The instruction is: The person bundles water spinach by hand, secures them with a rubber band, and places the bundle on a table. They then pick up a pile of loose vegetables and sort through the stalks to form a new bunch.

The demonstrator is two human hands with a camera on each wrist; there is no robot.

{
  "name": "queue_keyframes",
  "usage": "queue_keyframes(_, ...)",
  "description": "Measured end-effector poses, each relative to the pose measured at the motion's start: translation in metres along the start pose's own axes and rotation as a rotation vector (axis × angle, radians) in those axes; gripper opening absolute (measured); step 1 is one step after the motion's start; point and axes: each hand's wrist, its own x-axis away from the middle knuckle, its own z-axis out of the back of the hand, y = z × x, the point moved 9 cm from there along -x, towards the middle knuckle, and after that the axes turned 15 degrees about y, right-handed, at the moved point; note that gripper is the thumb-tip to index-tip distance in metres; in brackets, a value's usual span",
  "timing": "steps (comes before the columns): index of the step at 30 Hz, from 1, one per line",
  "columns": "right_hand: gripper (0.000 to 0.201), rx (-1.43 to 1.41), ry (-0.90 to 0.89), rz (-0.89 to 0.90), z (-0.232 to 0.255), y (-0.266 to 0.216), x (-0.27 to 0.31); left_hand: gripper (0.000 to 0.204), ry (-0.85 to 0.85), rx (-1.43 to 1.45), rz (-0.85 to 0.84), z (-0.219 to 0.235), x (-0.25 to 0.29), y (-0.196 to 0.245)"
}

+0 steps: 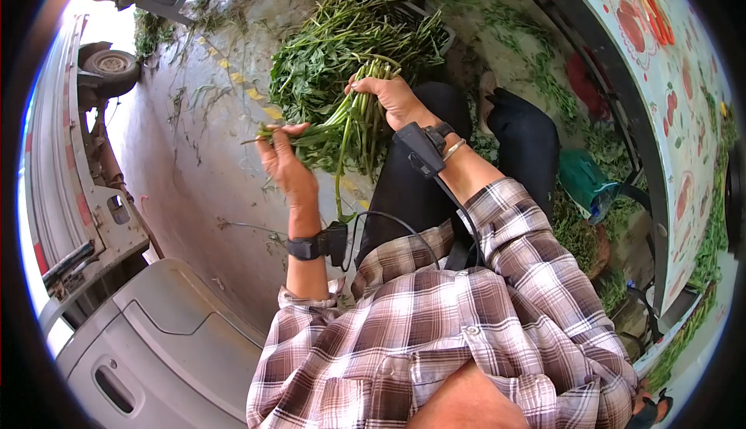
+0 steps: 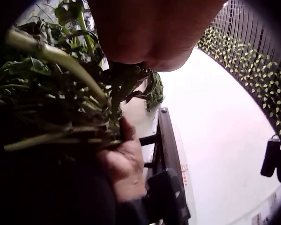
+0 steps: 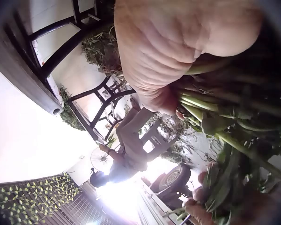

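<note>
In the head view my right hand (image 1: 395, 102) grips a bunch of green stems (image 1: 346, 114) above my lap, their leaves hanging down. Lower and further left, my left hand (image 1: 291, 169) holds the end of a leafy stem between thumb and fingers. Behind both lies a big heap of leafy stems (image 1: 334, 48). The left wrist view has my left hand (image 2: 154, 33) large at the top, its fingertips hidden, and my right hand (image 2: 126, 166) below at the bunch. In the right wrist view my right hand (image 3: 178, 47) covers the stems' upper part.
A patterned table (image 1: 676, 87) stands at the right, with a green container (image 1: 587, 184) below its edge. Loose greens litter the floor (image 1: 194, 141). A vehicle (image 1: 171, 343) stands at the left. The right wrist view shows another person (image 3: 126, 150) near chairs.
</note>
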Motion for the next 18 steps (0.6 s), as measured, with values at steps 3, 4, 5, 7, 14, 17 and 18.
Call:
queue_keyframes(3, 0.013, 0.012, 0.006, 0.046, -0.002, -0.004, 0.002, 0.007, 0.112, -0.010, -0.012, 0.040, -0.021, 0.016)
queue_keyframes(4, 0.011, 0.035, 0.010, 0.061, -0.004, -0.004, 0.005, 0.007, 0.109, -0.010, -0.010, 0.044, -0.025, 0.017)
queue_keyframes(5, 0.011, 0.034, 0.010, 0.062, -0.005, -0.002, 0.005, 0.007, 0.122, 0.024, -0.035, 0.049, -0.029, 0.021)
queue_keyframes(7, 0.011, 0.027, 0.044, 0.026, -0.003, 0.004, 0.004, 0.008, 0.134, 0.059, -0.058, 0.060, -0.038, 0.028)
queue_keyframes(14, 0.011, 0.014, 0.060, 0.067, 0.002, 0.001, 0.002, 0.008, 0.220, 0.161, -0.042, 0.083, -0.049, 0.045)
queue_keyframes(17, 0.011, 0.013, 0.100, 0.087, 0.006, -0.004, 0.005, 0.009, 0.286, 0.226, -0.033, 0.118, -0.065, 0.044)
queue_keyframes(18, 0.011, -0.017, 0.111, 0.094, 0.009, -0.006, 0.003, 0.010, 0.374, 0.142, -0.113, 0.146, -0.073, 0.049)
